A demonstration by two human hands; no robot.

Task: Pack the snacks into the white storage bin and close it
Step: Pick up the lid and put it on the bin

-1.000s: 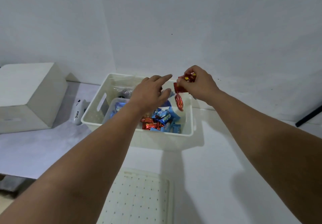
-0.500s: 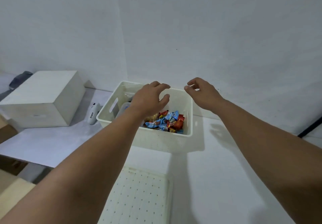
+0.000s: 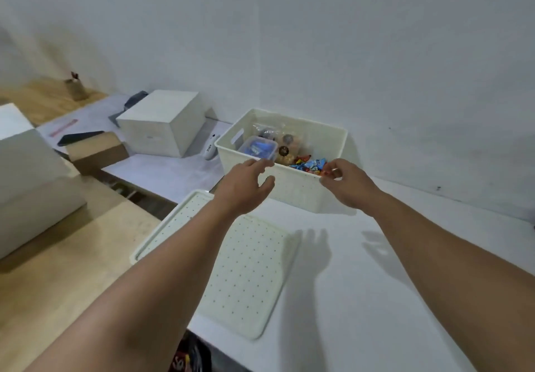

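The white storage bin (image 3: 298, 190) stands open on the white table near the wall. Inside lie a clear container with blue packets (image 3: 257, 148), bagged snacks (image 3: 285, 143) and a heap of blue and red wrapped candies (image 3: 309, 165). Its dotted white lid (image 3: 246, 270) lies flat on the table in front of the bin, partly under my left forearm. My left hand (image 3: 246, 183) hovers at the bin's near wall, fingers apart, holding nothing. My right hand (image 3: 346, 182) is at the bin's near right corner, fingers curled loosely, with nothing visibly in it.
A white box (image 3: 162, 124) and a white remote-like device (image 3: 210, 148) sit left of the bin. A cardboard box (image 3: 97, 150), a dark phone (image 3: 78, 137) and a large white block (image 3: 31, 186) are further left on a wooden surface.
My right hand let go of the red candies, which now lie in the bin. Both hands drew back from over the bin to its near wall. The view swung left and back.
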